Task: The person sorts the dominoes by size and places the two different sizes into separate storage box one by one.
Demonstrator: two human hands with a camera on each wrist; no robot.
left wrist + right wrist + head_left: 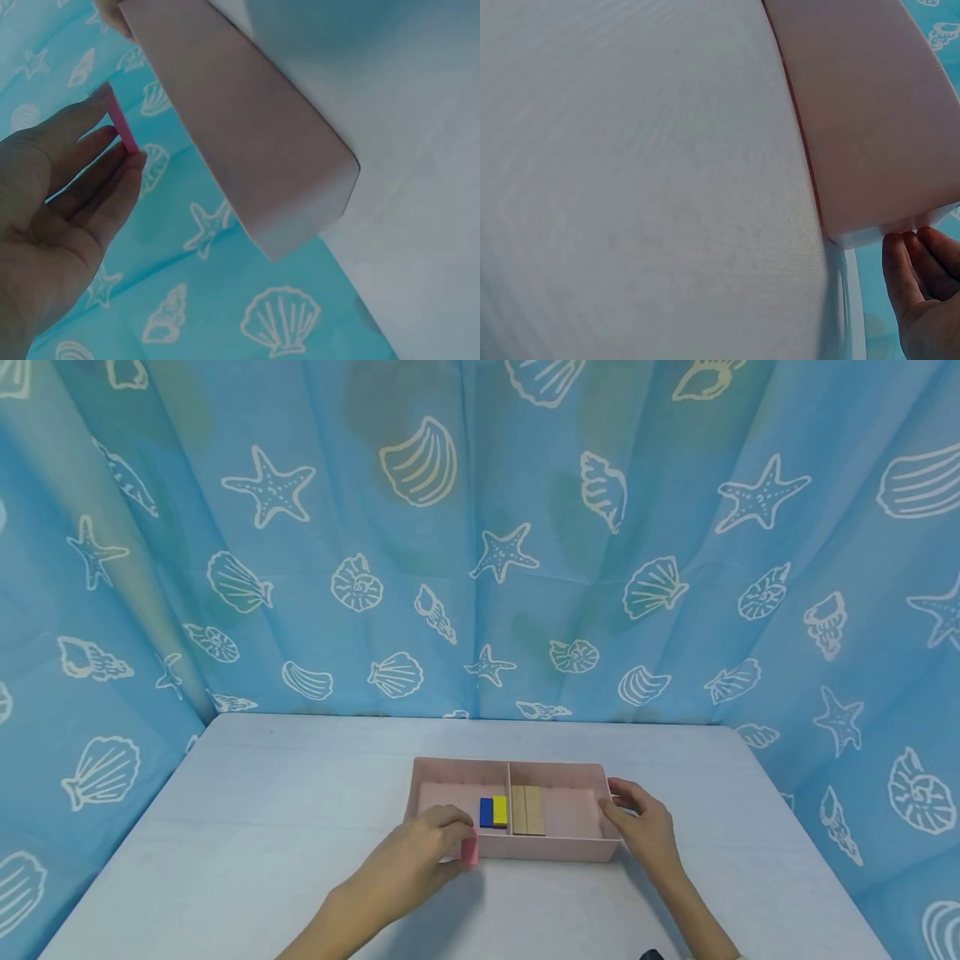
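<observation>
My left hand (420,853) pinches a thin, flat pink block (469,848) by its ends, between thumb and fingertips. In the head view the block overlaps the front wall of a pink two-compartment box (558,849). The left wrist view shows the pink block (123,124) raised beside that box. At the box's right end my right hand (643,822) grips the wall, thumb over the rim and fingers against the outside. A blue block (486,812) and a yellow block (500,810) lie side by side in the left compartment. Two plain wooden blocks (527,810) lie against the divider in the right one.
The box stands on a white-covered table (300,793). Behind and at both sides hangs a blue curtain (465,543) with white shells and starfish. A small dark object (652,955) shows at the bottom edge near the right forearm.
</observation>
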